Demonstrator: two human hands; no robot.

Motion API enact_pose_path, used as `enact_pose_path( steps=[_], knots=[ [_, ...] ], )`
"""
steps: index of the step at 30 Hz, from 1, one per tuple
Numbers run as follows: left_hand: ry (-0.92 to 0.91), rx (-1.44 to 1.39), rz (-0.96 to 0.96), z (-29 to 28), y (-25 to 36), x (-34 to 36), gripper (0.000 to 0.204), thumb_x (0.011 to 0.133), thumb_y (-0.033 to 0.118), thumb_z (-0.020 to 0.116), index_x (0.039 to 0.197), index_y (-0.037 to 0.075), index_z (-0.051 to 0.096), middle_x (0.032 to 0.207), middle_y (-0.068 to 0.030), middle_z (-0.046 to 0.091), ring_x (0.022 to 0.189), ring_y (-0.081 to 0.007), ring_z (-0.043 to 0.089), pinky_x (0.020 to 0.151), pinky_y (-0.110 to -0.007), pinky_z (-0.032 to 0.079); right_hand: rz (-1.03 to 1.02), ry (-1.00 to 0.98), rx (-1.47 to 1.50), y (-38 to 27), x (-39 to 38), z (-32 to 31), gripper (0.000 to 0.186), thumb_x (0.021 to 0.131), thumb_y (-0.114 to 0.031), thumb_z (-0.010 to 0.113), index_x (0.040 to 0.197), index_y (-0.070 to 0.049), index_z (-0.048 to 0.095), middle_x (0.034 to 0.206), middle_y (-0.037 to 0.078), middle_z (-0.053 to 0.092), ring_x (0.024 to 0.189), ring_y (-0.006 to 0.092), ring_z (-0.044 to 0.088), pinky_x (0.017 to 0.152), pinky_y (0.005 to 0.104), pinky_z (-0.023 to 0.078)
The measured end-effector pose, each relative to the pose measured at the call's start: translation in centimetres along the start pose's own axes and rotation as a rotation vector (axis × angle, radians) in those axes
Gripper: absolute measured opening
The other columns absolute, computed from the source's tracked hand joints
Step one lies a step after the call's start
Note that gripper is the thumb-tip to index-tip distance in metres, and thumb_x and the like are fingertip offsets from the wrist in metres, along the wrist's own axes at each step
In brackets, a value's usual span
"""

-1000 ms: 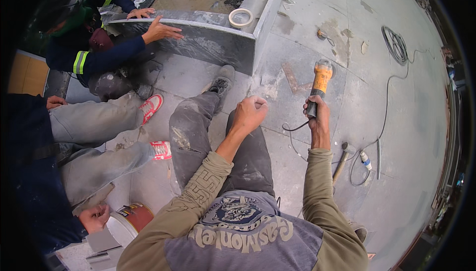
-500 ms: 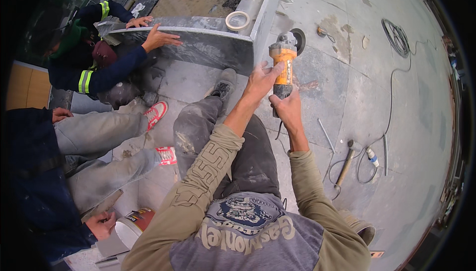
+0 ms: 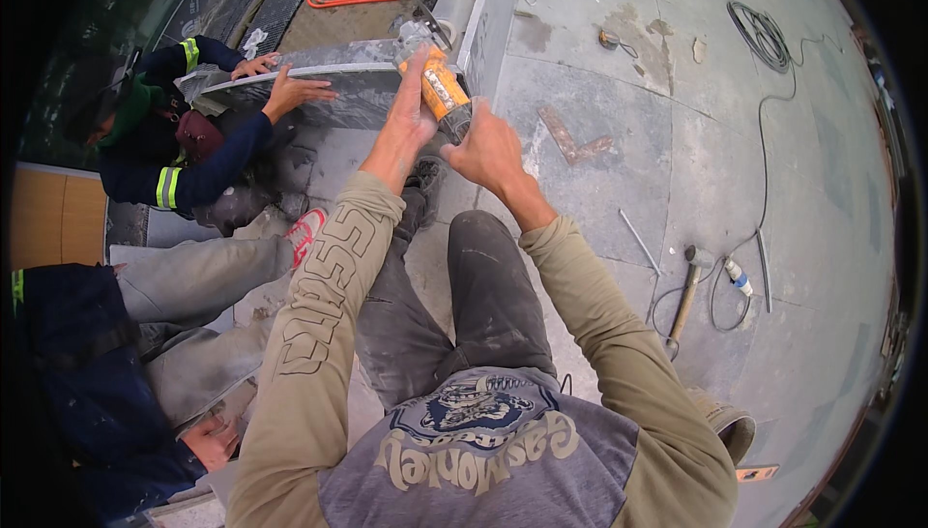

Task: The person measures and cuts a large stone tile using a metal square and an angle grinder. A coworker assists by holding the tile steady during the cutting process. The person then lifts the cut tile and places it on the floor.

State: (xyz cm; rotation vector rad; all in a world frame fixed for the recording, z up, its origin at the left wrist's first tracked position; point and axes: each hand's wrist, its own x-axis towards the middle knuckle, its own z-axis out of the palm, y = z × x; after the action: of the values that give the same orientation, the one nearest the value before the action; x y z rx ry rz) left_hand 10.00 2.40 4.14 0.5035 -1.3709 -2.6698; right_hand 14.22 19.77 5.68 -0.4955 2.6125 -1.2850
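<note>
The grinder (image 3: 445, 89) is orange-yellow along its body, black at the rear and grey at the head. The slab (image 3: 356, 104) is mottled dark grey with a paler top edge. Olive-khaki sleeves (image 3: 585, 291) (the left one carries dark outlined lettering) join a grey shirt front (image 3: 367, 499) printed in navy and cream. The trousers (image 3: 498, 281) are charcoal. A co-worker's navy sleeve (image 3: 215, 162) has a yellow-green and silver band; another person's shoe (image 3: 306, 234) is red and white. Elsewhere: orange loop (image 3: 358, 1), blue-and-white plug (image 3: 738, 278), tan hammer handle (image 3: 684, 304), rust-brown L-shaped piece (image 3: 565, 141), grey floor tiles (image 3: 715, 190) stained brown.
</note>
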Motion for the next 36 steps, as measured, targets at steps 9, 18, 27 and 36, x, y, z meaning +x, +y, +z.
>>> enact_pose_path(
  steps=[9, 18, 27, 36],
  knots=[
    [0.040, -0.154, -0.125, -1.2, -1.3, 1.2, 0.072, 0.096, 0.064, 0.074, 0.132, 0.002, 0.061, 0.113, -0.0155, 0.066, 0.103, -0.0370, 0.068, 0.093, -0.052, 0.060, 0.051, -0.029, -0.009, 0.8, -0.8, 0.4, 0.075, 0.077, -0.022, 0.082, 0.140, 0.003, 0.052, 0.099, 0.027, 0.077, 0.096, 0.0483, 0.075, 0.086, 0.0550, 0.059],
    [-0.034, -0.128, -0.054, -2.5, -2.1, 2.3, 0.057, 0.095, 0.049, 0.080, 0.126, 0.005, 0.063, 0.110, -0.0147, 0.067, 0.100, -0.0346, 0.068, 0.092, -0.051, 0.060, 0.065, -0.044, -0.001, 0.9, -1.1, 0.5, 0.078, 0.076, -0.022, 0.083, 0.141, 0.005, 0.051, 0.098, 0.028, 0.077, 0.096, 0.0495, 0.075, 0.085, 0.0556, 0.058],
    [0.039, -0.132, -0.077, -2.7, -2.9, 2.7, 0.062, 0.094, 0.054, 0.082, 0.127, 0.006, 0.063, 0.111, -0.0140, 0.067, 0.102, -0.0324, 0.068, 0.090, -0.050, 0.061, 0.077, -0.049, -0.041, 0.9, -0.9, 0.5, 0.073, 0.076, -0.023, 0.082, 0.136, 0.005, 0.052, 0.099, 0.030, 0.077, 0.096, 0.0502, 0.075, 0.086, 0.0557, 0.059],
    [0.064, -0.183, -0.098, -2.6, -3.4, 2.6, 0.060, 0.093, 0.052, 0.084, 0.127, 0.008, 0.062, 0.112, -0.0133, 0.067, 0.102, -0.0311, 0.069, 0.089, -0.051, 0.062, 0.076, -0.065, -0.100, 1.4, -0.6, 0.5, 0.057, 0.076, -0.023, 0.082, 0.118, 0.004, 0.056, 0.098, 0.030, 0.076, 0.096, 0.0502, 0.074, 0.084, 0.0557, 0.058]
  ],
)
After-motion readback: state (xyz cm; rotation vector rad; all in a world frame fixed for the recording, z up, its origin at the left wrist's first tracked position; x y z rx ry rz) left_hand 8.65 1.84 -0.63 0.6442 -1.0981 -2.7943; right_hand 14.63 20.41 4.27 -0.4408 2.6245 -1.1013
